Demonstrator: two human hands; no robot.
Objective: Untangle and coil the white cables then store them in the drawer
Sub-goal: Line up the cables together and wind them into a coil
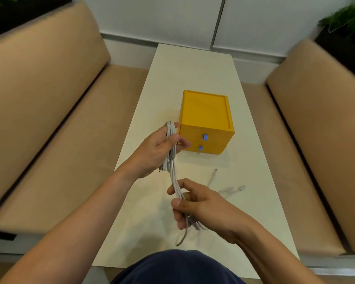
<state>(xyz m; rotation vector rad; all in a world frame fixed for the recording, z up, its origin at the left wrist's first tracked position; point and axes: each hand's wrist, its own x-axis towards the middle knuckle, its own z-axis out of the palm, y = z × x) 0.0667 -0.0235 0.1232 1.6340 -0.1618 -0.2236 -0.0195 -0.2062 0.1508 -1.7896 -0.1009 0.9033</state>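
**Cables held between both hands, drawers closed**

The left hand grips a looped bunch of white cables above the worktop, with its thumb across the strands. The right hand is curled round the trailing ends lower down. The bunch hangs just beside the yellow drawer box, whose two drawers look closed. A loose cable lies on the worktop. Pulling the strands taut could tighten a knot, loops could slip off the left fingers, and with both hands full no drawer can be opened
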